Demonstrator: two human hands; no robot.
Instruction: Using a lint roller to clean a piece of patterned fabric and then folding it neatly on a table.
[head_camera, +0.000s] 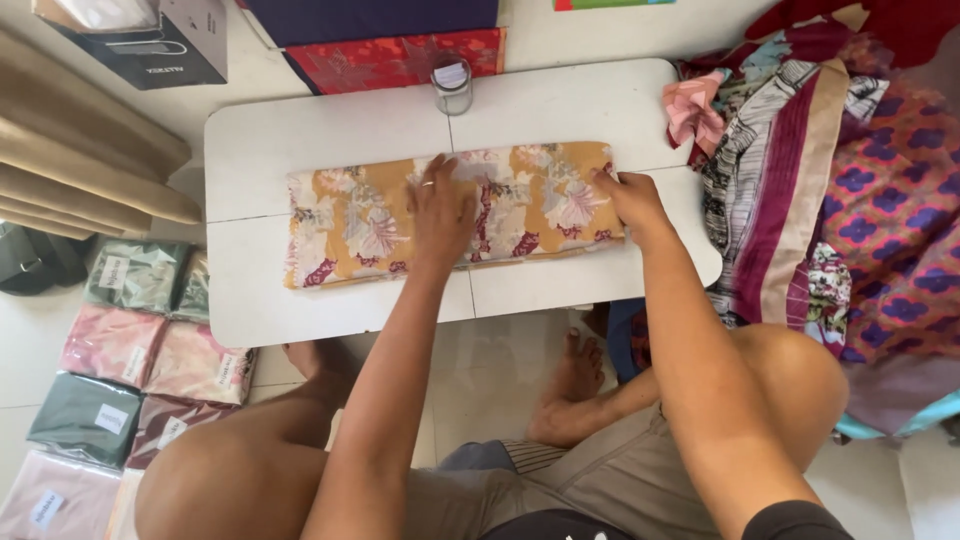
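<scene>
Head view, looking straight down: at far left, flat packets of folded cloth (110, 345) in clear wrappers (green, pink, dark teal) lie in rows on the floor, with beige pleated fabric (80, 160) above them and a dark box (160, 40) in the upper corner. Next comes the white bench (260, 130), low and rectangular. Across its middle lies a folded cloth (350, 225), orange with pale flowers and red patches, stretched long from left to right. The left hand (440, 215) rests flat on the cloth near its centre, fingers spread and pressing down, gripping nothing. Behind it, at the bench's far edge, stands a small clear jar (452, 85), just in front of a red patterned cloth (400, 55) on the floor. The right hand (628, 195) sits at the cloth's right end, fingers curled onto the edge of the fold. Further right, a heap of mixed fabrics (800, 170) (striped, maroon, purple-flowered) lies against the bench's corner. Bare knees and feet show below the bench.
</scene>
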